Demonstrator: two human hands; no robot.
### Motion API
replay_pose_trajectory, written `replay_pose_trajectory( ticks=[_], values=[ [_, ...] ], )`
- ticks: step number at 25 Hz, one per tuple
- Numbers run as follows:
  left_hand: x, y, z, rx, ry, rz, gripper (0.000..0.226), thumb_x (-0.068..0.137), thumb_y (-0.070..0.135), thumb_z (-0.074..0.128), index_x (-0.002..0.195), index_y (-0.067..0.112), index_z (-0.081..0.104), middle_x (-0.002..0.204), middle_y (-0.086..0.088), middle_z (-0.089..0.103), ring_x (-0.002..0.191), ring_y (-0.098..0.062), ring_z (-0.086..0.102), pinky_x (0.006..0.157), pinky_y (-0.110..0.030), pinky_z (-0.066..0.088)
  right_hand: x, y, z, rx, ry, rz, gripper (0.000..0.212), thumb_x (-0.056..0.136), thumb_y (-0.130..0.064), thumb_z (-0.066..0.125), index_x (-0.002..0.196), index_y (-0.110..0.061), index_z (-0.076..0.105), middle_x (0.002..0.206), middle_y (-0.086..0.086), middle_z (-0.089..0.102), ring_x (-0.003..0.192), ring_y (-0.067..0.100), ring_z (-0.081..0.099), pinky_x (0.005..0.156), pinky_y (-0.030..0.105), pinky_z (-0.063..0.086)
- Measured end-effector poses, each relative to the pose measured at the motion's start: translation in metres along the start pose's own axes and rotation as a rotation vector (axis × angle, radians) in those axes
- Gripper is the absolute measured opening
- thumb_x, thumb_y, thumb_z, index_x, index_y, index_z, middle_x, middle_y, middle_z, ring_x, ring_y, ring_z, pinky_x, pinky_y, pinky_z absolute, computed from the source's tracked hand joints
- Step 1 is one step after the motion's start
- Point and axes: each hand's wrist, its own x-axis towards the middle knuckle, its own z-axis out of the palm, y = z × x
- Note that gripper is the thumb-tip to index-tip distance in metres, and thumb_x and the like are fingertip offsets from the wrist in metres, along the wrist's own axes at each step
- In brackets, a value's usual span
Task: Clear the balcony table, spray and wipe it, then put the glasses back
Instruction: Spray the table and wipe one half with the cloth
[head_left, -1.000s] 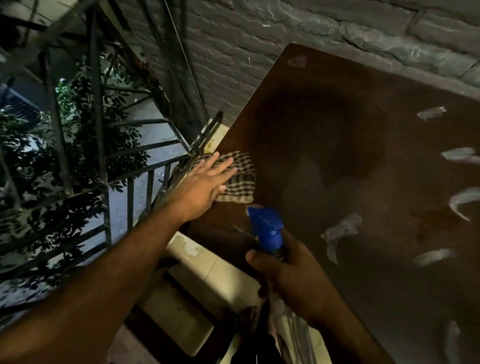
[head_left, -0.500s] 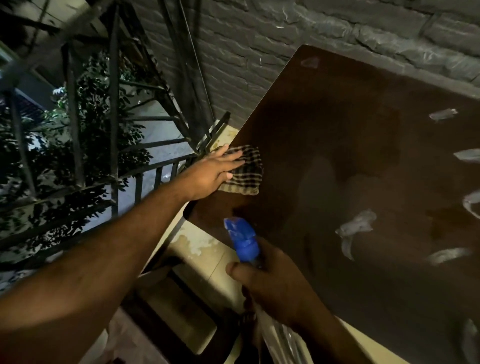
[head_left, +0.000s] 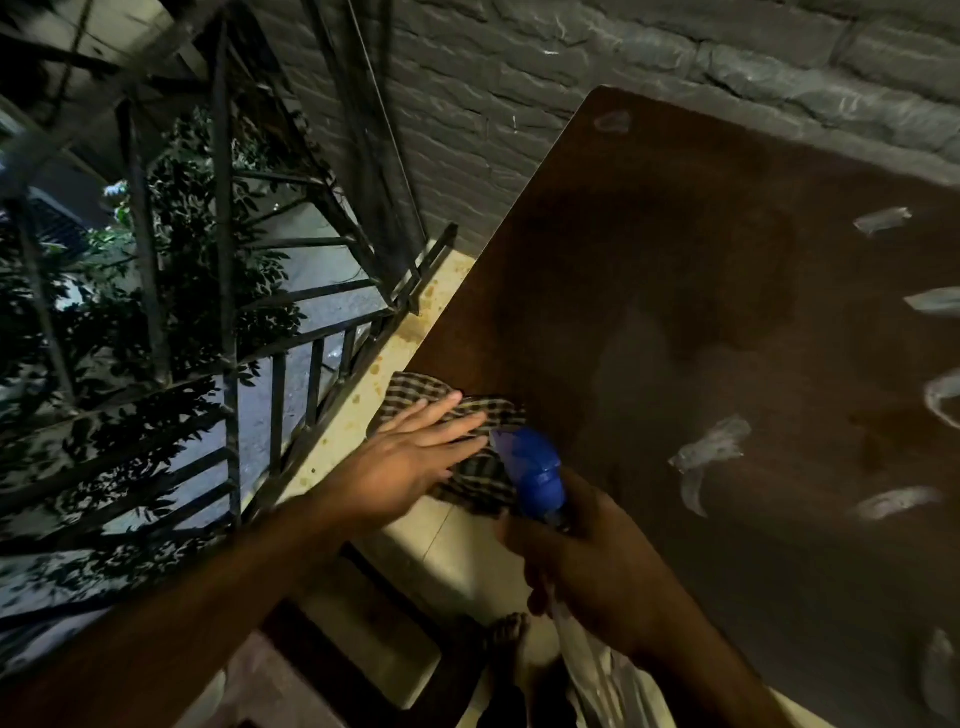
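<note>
A dark brown table (head_left: 675, 291) fills the right side of the view. A checked cloth (head_left: 415, 397) lies at its near left corner, partly hanging over the edge. My left hand (head_left: 410, 457) presses flat on the cloth with straight fingers. My right hand (head_left: 587, 561) grips a spray bottle with a blue nozzle (head_left: 530, 467), held just right of the cloth at the table's near edge. The bottle's clear body shows below my hand. No glasses are in view.
A dark metal railing (head_left: 291, 358) runs along the left, with foliage and a street beyond it. A grey brick wall (head_left: 519, 78) backs the table. Pale smears or reflections (head_left: 706, 452) dot the tabletop on the right. A bare foot (head_left: 509, 639) stands on the floor below.
My left hand has slid the cloth along the table's left edge toward the near corner. My right hand with the spray bottle has come closer to the cloth.
</note>
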Motion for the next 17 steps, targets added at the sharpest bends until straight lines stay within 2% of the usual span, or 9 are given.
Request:
replay_pose_trajectory(
  ticks=[3,5,7,9,10,12,14,16,17],
  values=[
    [0.007,-0.020,-0.006,0.065,0.095,-0.132,0.050,0.094,0.031,0.035,0.143,0.029,0.035,0.154,0.011,0.024,0.147,-0.009,0.003,0.118,-0.028,0.000,-0.006,-0.004,-0.001,0.039,-0.018,0.001,0.050,0.053,-0.052,0.069,0.100,-0.036,0.063,0.076,0.004,0.067,0.063,0.021,0.064,0.065,0.050,0.060],
    [0.020,0.000,0.001,0.101,0.144,-0.208,0.048,0.090,0.026,0.042,0.138,0.025,0.043,0.152,0.005,0.033,0.146,-0.017,0.010,0.118,-0.036,0.007,-0.007,-0.005,0.001,0.087,-0.018,-0.003,0.044,0.058,-0.044,0.071,0.101,-0.035,0.063,0.077,0.005,0.066,0.061,0.019,0.063,0.059,0.041,0.059],
    [0.011,0.025,0.021,0.157,0.056,-0.036,0.051,0.081,0.016,0.056,0.131,0.024,0.049,0.146,-0.001,0.043,0.143,-0.024,0.018,0.115,-0.048,0.019,-0.008,-0.007,0.001,0.143,-0.012,-0.015,0.040,0.062,-0.037,0.071,0.101,-0.037,0.065,0.077,0.005,0.067,0.058,0.018,0.062,0.056,0.036,0.056],
    [-0.005,0.020,0.022,0.163,0.008,0.084,0.058,0.081,0.016,0.053,0.137,0.028,0.041,0.150,0.005,0.033,0.144,-0.022,0.019,0.114,-0.049,0.019,-0.012,-0.008,0.001,0.161,-0.017,-0.013,0.040,0.063,-0.035,0.071,0.102,-0.037,0.064,0.082,0.008,0.069,0.058,0.017,0.061,0.055,0.034,0.054],
    [0.001,0.009,0.013,0.140,0.021,0.033,0.059,0.085,0.018,0.049,0.141,0.029,0.034,0.151,0.009,0.026,0.145,-0.019,0.015,0.116,-0.049,0.018,-0.013,-0.008,0.000,0.156,-0.017,-0.010,0.040,0.063,-0.035,0.071,0.102,-0.036,0.064,0.082,0.008,0.068,0.058,0.018,0.061,0.055,0.034,0.054],
    [0.032,-0.001,-0.009,0.065,0.082,-0.202,0.053,0.094,0.023,0.043,0.143,0.032,0.027,0.154,0.015,0.015,0.146,-0.013,0.001,0.119,-0.048,0.015,-0.014,-0.006,-0.003,0.140,0.005,-0.011,0.038,0.064,-0.035,0.071,0.101,-0.032,0.063,0.075,0.007,0.065,0.057,0.019,0.061,0.055,0.035,0.055],
    [0.054,0.021,-0.014,0.035,0.099,-0.266,0.047,0.095,0.027,0.038,0.142,0.029,0.035,0.153,0.012,0.017,0.146,-0.015,0.001,0.119,-0.050,0.013,-0.015,-0.003,-0.007,0.138,0.026,-0.021,0.030,0.074,-0.029,0.073,0.102,-0.030,0.063,0.072,0.007,0.064,0.056,0.019,0.060,0.056,0.036,0.056],
    [0.049,0.054,0.004,0.085,0.094,-0.005,0.042,0.088,0.024,0.043,0.129,0.026,0.050,0.145,0.003,0.043,0.141,-0.024,0.025,0.112,-0.055,0.028,-0.017,-0.003,-0.010,0.169,0.026,-0.031,0.026,0.083,-0.021,0.072,0.105,-0.031,0.062,0.073,0.006,0.065,0.056,0.018,0.060,0.057,0.035,0.055],
    [0.036,0.059,0.012,0.091,0.064,0.116,0.041,0.085,0.019,0.050,0.126,0.025,0.051,0.140,0.002,0.050,0.137,-0.025,0.031,0.108,-0.055,0.033,-0.019,-0.003,-0.011,0.181,0.023,-0.038,0.027,0.083,-0.020,0.072,0.107,-0.030,0.062,0.074,0.005,0.067,0.057,0.018,0.060,0.057,0.035,0.055]
  ],
)
